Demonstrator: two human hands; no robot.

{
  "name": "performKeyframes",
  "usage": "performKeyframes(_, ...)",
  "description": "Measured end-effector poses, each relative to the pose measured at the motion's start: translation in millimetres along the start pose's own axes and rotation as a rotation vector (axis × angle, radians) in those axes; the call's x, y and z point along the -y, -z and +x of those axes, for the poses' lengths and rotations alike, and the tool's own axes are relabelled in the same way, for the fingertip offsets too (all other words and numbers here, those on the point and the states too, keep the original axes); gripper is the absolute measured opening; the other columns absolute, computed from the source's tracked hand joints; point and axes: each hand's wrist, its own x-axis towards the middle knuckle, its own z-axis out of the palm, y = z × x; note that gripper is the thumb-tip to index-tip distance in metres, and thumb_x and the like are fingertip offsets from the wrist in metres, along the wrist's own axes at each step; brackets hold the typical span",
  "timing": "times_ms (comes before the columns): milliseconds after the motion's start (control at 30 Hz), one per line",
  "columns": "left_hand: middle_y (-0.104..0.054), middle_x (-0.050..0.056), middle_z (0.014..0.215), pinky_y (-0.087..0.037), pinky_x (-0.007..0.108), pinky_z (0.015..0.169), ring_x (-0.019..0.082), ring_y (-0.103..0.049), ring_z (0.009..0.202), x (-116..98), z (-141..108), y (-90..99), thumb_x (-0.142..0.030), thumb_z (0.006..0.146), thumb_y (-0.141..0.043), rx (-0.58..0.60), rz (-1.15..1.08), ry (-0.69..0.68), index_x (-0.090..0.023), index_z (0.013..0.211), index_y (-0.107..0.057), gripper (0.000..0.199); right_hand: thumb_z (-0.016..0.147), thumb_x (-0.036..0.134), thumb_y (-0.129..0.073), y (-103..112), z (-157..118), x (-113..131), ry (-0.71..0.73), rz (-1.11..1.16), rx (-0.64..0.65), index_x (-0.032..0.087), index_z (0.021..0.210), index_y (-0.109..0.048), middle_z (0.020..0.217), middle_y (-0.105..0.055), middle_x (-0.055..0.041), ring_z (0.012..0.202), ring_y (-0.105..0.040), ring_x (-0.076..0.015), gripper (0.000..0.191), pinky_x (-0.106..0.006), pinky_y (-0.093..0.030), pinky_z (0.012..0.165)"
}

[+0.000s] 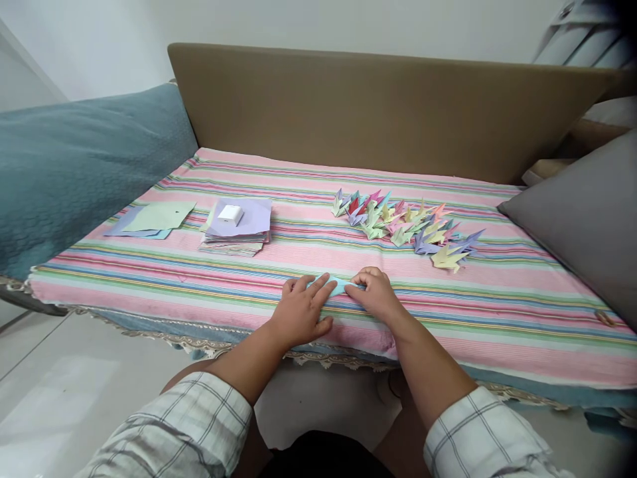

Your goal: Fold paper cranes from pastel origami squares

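A folded piece of light-blue paper [339, 285] lies on the striped cloth [209, 318] near the front edge of the seat. My left hand [304, 311] rests over its left end, fingers stretched out and pressing it down. With the fingertips of my right hand [374, 292] I pinch the pointed right end. Part of the paper is hidden under my left fingers. Beyond my right hand stand several folded paper cranes [398, 220] in mixed colours, grouped close together.
Back left is a stack of paper squares [237, 242] with a small white box [231, 214] on top. Some loose sheets [159, 218] lie farther left. A grey cushion [582, 206] bounds the right, a blue covered armrest [89, 166] the left, and a brown backrest [378, 109] the rear.
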Motion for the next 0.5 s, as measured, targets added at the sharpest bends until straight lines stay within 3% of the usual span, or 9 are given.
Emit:
performKeyframes(67, -0.048, 0.009, 0.137, -0.033, 0.045, 0.089, 0.029, -0.045, 0.114, -1, 5, -0.4, -0.051, 0.082, -0.051, -0.026, -0.017, 0.045, -0.023, 0.136, -0.039, 0.062, 0.067, 0.033, -0.06, -3, -2, 2, -0.01, -0.033, -0.036, 0.022, 0.067, -0.063, 0.089, -0.057, -0.0031, 0.088, -0.051, -0.0199, 0.012, -0.034, -0.039, 0.085)
performKeyframes(167, -0.06, 0.005, 0.123, -0.03, 0.047, 0.09, 0.024, -0.054, 0.103, -1, 15, -1.6, -0.044, 0.091, -0.04, -0.09, -0.025, 0.12, -0.026, 0.12, -0.055, 0.037, 0.067, 0.03, -0.059, -5, -6, 3, -0.002, -0.062, -0.079, 0.022, 0.073, -0.06, 0.09, -0.057, -0.0035, 0.089, -0.05, -0.0212, 0.009, -0.035, -0.038, 0.085)
performKeyframes(333, -0.07, 0.001, 0.102, -0.022, 0.053, 0.098, 0.021, -0.059, 0.091, 0, 27, -4.3, -0.034, 0.09, -0.046, -0.185, -0.03, 0.15, -0.026, 0.087, -0.067, 0.023, 0.071, 0.026, -0.054, -4, -11, 4, 0.032, -0.054, -0.124, 0.022, 0.083, -0.056, 0.093, -0.058, -0.0044, 0.09, -0.049, -0.0226, 0.012, -0.035, -0.038, 0.083)
performKeyframes(400, -0.069, 0.001, 0.106, -0.022, 0.052, 0.101, 0.022, -0.057, 0.098, 2, 30, -7.2, -0.032, 0.089, -0.048, -0.206, -0.028, 0.114, -0.025, 0.087, -0.067, 0.02, 0.072, 0.025, -0.053, -4, -13, 4, 0.033, -0.054, -0.135, 0.022, 0.083, -0.055, 0.093, -0.059, -0.0045, 0.089, -0.049, -0.0226, 0.012, -0.035, -0.039, 0.081)
performKeyframes(500, -0.061, 0.003, 0.123, -0.034, 0.044, 0.099, 0.022, -0.052, 0.109, 5, 33, -13.9, -0.025, 0.089, -0.048, -0.192, -0.038, -0.023, -0.025, 0.105, -0.064, 0.023, 0.072, 0.024, -0.053, -3, -14, 5, 0.04, -0.044, -0.141, 0.023, 0.083, -0.054, 0.093, -0.059, -0.0045, 0.09, -0.049, -0.0231, 0.011, -0.035, -0.039, 0.082)
